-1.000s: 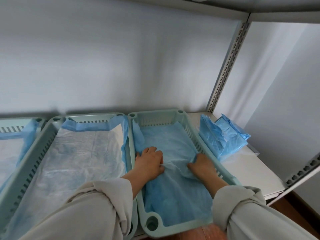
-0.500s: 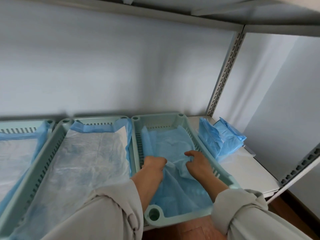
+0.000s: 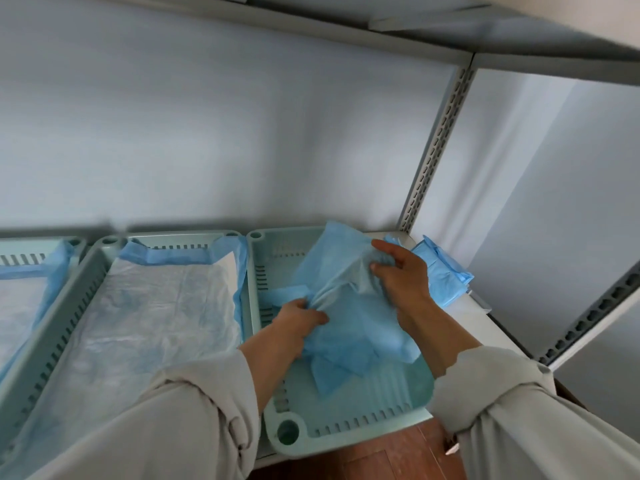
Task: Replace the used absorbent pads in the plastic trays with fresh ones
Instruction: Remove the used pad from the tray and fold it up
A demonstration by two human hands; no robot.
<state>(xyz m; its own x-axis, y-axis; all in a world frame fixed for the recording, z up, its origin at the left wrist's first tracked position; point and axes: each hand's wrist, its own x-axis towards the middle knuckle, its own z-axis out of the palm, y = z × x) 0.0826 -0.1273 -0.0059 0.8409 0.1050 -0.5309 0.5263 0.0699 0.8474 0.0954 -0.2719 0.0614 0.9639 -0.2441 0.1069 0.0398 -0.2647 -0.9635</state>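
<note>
Nearest the camera, the front of the right-hand tray (image 3: pixel 349 424) lies bare, its ribbed floor showing, so the used pad (image 3: pixel 349 327) is already free of the near end; it hangs bunched above the tray's middle, with loose corners drooping just over the floor. The left hand (image 3: pixel 299 318) grips a gathered fold at the pad's left side, fingers curled tight into the material. The right hand (image 3: pixel 401 278) holds the pad higher and further back, thumb and fingers pinching its upper edge, one finger pointing out along it.

To do this step well, I would judge the pad should be kept gathered inward, soiled face folded on itself, and lifted straight up until the trailing corners pass the tray rim, since a dragging corner could catch on the slotted wall. The far end of the pad stands against the tray's back wall; whether it is fully free there cannot be told, so a slow lift is wiser than a yank.

To the left, the middle tray (image 3: pixel 86 292) holds a flat pad (image 3: pixel 156 313), white face up with blue edges turned up the walls, a fair model for how the new one should sit. Further right and back, a stack of folded blue pads (image 3: pixel 440 275) rests on the shelf (image 3: pixel 474 327) just beside the tray, within easy reach of the right hand once the used one is set aside
</note>
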